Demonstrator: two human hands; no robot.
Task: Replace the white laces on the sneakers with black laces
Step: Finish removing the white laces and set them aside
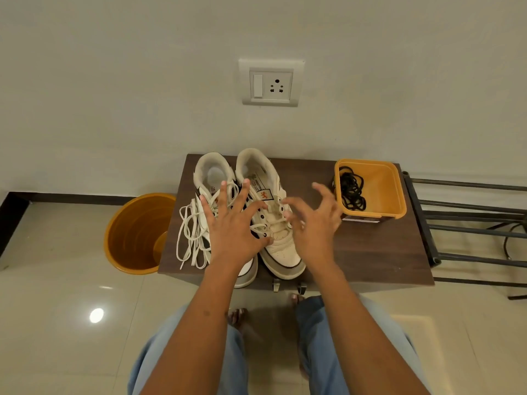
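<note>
**Both hands spread over the sneakers on the brown table**

Landmark: the brown table [370, 252], set against the wall.

- Left of the table, on the floor: orange bucket [137, 235], touching or just beside the table's left edge.
- Table's left part: loose white laces [191, 232] in a tangle, trailing toward the front edge, beside the left sneaker [212, 175].
- Left hand [231, 223] above the left sneaker, fingers straight and fanned wide, gripping nothing. Whether the palm touches the shoe, cannot tell.
- Table centre: right sneaker [281, 249], toe toward the front edge, white lace threaded through the lower eyelets.
- Right hand [312, 223] over the right sneaker's right side, fingers spread and slightly bent, holding nothing.
- Table's right rear: orange tub [385, 192] with black laces [352, 192] coiled in its left half.
- Right of the table: dark metal rack [456, 220].
- Wall above the table: switch and socket plate [271, 82].
- In front of the table: the person's jeans and bare toes.
</note>
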